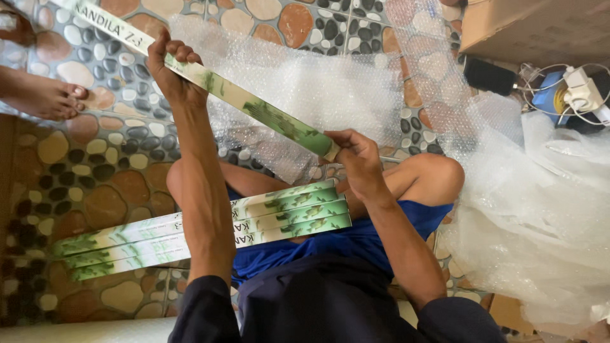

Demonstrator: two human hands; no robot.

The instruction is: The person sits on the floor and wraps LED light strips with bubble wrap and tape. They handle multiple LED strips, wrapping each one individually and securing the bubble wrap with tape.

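I sit cross-legged on a pebble-patterned floor. My left hand (170, 71) grips a long, thin white-and-green box (254, 109) near its far part, and my right hand (357, 160) pinches the same box at its near end. The box runs diagonally from the upper left down toward my right hand, above a sheet of bubble wrap (318, 82). Across my lap lie three more long white-and-green boxes (286, 213), stacked side by side.
Another person's bare foot (44, 95) rests at the left edge. A cardboard box (534, 25) sits top right, with a black object (489, 76) and a blue-and-white plug with cords (572, 95) below it. Crumpled clear plastic (540, 209) fills the right side.
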